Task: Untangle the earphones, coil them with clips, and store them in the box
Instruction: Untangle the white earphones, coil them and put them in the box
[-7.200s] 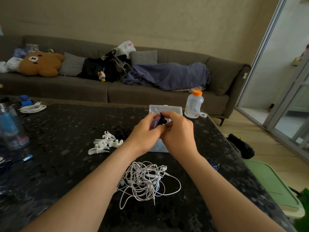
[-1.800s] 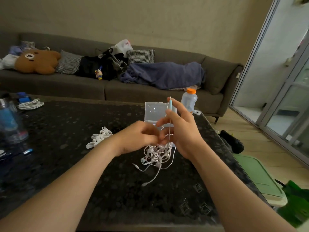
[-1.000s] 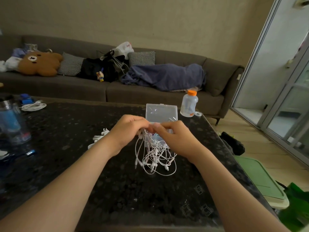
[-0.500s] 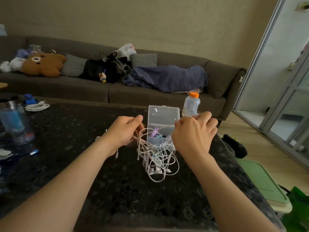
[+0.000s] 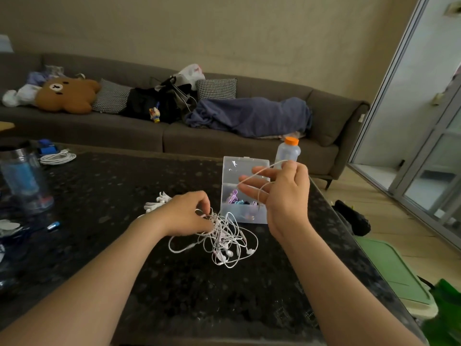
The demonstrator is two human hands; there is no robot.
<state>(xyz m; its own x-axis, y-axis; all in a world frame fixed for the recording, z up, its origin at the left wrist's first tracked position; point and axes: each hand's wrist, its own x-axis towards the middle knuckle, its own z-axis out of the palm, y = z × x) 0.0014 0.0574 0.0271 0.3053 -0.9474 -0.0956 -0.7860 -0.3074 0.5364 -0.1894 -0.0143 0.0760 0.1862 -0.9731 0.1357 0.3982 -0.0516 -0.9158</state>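
Observation:
A tangle of white earphones [image 5: 224, 239] lies on the dark speckled table [image 5: 99, 196]. My left hand [image 5: 185, 214] pinches the top of the tangle from the left. My right hand [image 5: 279, 193] is raised above the table beside the box, and one cord runs from the tangle up across its spread fingers to thumb and forefinger. The clear plastic box [image 5: 243, 196] stands open behind the tangle, lid up, with coloured coiled earphones inside. White clips [image 5: 157, 203] lie in a small pile left of my left hand, partly hidden by it.
A bottle with an orange cap [image 5: 288, 152] stands behind the box near the table's right edge. A blue tumbler [image 5: 22, 178], a coiled white cable [image 5: 57, 158] and a blue pen [image 5: 53, 225] are at the left. A sofa [image 5: 174, 136] runs behind the table.
The tangle has come down onto the table. My left hand dropped to it, while my right hand drew one cord up and to the right.

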